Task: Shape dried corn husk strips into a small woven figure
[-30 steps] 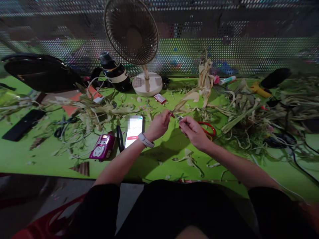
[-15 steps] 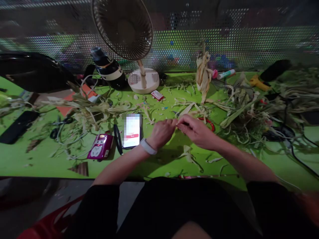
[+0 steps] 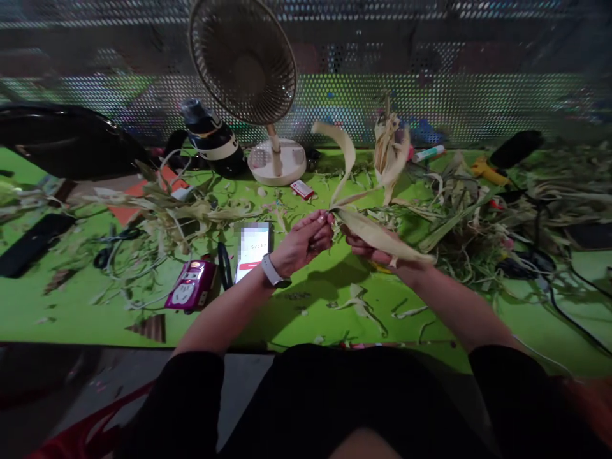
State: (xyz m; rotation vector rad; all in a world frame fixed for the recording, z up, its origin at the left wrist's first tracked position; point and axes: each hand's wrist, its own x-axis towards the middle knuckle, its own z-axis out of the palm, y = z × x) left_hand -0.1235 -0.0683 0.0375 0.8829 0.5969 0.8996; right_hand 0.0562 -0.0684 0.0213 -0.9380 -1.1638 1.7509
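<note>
Over the middle of the table, my left hand (image 3: pixel 308 239) is closed, thumb and fingers pinching the gathered end of some dried corn husk strips (image 3: pixel 370 231). One strip curls upward; a broad one lies across my right hand (image 3: pixel 361 247). That hand is closed close beside the left, its fingers partly hidden under the husk. A bit of yellow-orange shows at its palm, but I cannot make out the object. Behind stands a corn-husk figure or bundle (image 3: pixel 384 150), partly covered by a strip. Loose husk scraps (image 3: pixel 357 303) lie below my hands.
A fan (image 3: pixel 276 162) and a dark bottle (image 3: pixel 217 150) stand at the back. A lit phone (image 3: pixel 251 245) and purple power socket (image 3: pixel 191 285) lie left. Husk heaps (image 3: pixel 182 213) flank both sides. A yellow-and-black tool (image 3: pixel 492 171) and cables lie right.
My hands, earlier touching at the fingertips, are now slightly apart. Husk strips now fan up and right from my left hand. The red curved thing beside my right hand no longer shows.
</note>
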